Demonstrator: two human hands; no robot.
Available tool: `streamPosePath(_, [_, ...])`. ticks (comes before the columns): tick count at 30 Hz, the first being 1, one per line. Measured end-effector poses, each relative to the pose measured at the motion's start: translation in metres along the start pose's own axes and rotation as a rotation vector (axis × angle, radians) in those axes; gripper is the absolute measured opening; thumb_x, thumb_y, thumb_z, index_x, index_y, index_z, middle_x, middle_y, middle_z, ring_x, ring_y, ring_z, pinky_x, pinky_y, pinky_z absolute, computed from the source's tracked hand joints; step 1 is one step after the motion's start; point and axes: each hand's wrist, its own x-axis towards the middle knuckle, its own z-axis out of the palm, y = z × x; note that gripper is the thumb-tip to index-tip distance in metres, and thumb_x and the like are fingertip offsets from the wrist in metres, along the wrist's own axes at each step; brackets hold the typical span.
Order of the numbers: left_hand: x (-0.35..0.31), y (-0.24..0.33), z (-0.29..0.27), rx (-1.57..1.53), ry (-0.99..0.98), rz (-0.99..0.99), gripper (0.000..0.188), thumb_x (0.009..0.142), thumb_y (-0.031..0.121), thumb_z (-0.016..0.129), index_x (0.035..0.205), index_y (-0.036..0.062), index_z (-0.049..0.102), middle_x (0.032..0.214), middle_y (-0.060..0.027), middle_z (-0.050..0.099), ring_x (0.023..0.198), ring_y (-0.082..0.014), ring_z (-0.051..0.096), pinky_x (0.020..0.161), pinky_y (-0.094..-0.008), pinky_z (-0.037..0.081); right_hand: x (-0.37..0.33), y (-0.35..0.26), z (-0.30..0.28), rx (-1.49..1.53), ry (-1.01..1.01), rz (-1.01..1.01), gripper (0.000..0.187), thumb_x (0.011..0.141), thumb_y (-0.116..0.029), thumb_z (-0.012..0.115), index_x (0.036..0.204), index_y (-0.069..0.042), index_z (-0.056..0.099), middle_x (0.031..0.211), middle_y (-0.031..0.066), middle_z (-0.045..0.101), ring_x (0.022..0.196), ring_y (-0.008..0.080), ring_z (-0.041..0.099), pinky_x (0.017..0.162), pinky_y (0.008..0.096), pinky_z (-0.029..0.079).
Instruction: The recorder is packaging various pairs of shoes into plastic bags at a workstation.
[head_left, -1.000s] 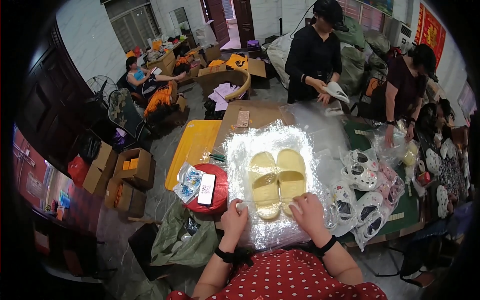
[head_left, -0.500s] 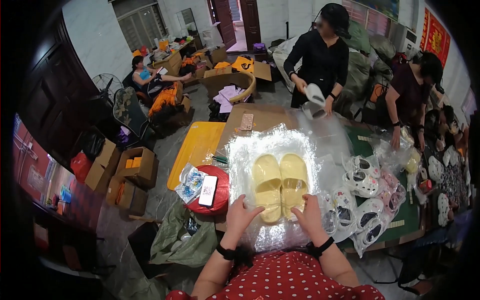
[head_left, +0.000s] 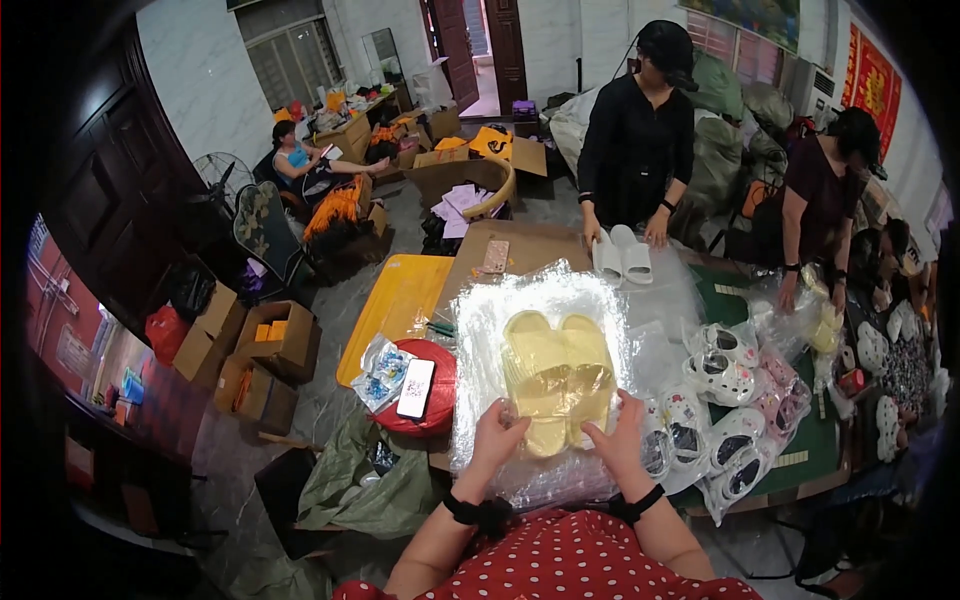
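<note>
The yellow slippers lie side by side under clear film, on the shiny clear sheets in front of the person. The left hand and right hand flank their near ends, thumbs pointing inward, fingers bent; whether either pinches the film, I cannot tell. A phone lies to the left, bagged clogs to the right.

Red garment — dotted in white, black wristbands, bare hands
</note>
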Motion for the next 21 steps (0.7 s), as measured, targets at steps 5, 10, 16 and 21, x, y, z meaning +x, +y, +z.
streamPosePath(5, [-0.017,0.019,-0.003,-0.387,-0.033,0.009,0.021,0.082,0.003,0.069,0.100,0.0030,0.059,0.089,-0.0027,0.065,0.079,-0.0091,0.061,0.070,-0.0238,0.048,0.000,-0.016,-0.023,-0.219,0.147,-0.105,0.092,0.064,-0.029,0.086,0.135,0.003,0.037,0.120,0.0209,0.051,0.110,0.0356,0.051,0.097,0.0424,0.042])
streamPosePath(10, [-0.026,0.012,-0.014,-0.525,-0.060,0.069,0.026,0.080,-0.003,0.068,0.103,0.0025,0.058,0.098,-0.0055,0.064,0.088,-0.0113,0.062,0.074,-0.0244,0.050,0.008,-0.010,-0.036,0.787,-0.384,0.274,0.080,0.071,-0.022,0.085,0.133,0.003,0.040,0.120,0.0150,0.059,0.107,0.0219,0.060,0.091,0.0353,0.048])
streamPosePath(16, [-0.038,0.053,-0.009,-0.881,-0.068,-0.130,0.054,0.079,-0.004,0.064,0.130,0.0010,0.047,0.120,-0.0103,0.060,0.105,-0.0185,0.061,0.088,-0.0301,0.051,0.002,-0.033,-0.039,0.744,-0.244,0.184,0.062,0.077,-0.007,0.078,0.127,0.003,0.043,0.115,0.0130,0.061,0.100,0.0186,0.063,0.086,0.0315,0.051])
streamPosePath(21, [-0.048,0.049,0.011,-0.651,-0.256,-0.185,0.054,0.084,0.004,0.063,0.135,-0.0024,0.044,0.124,-0.0112,0.059,0.110,-0.0198,0.060,0.095,-0.0334,0.049,-0.006,-0.045,-0.020,0.790,-0.144,0.135,0.059,0.079,-0.004,0.072,0.128,0.003,0.040,0.115,0.0141,0.060,0.102,0.0193,0.062,0.087,0.0318,0.051])
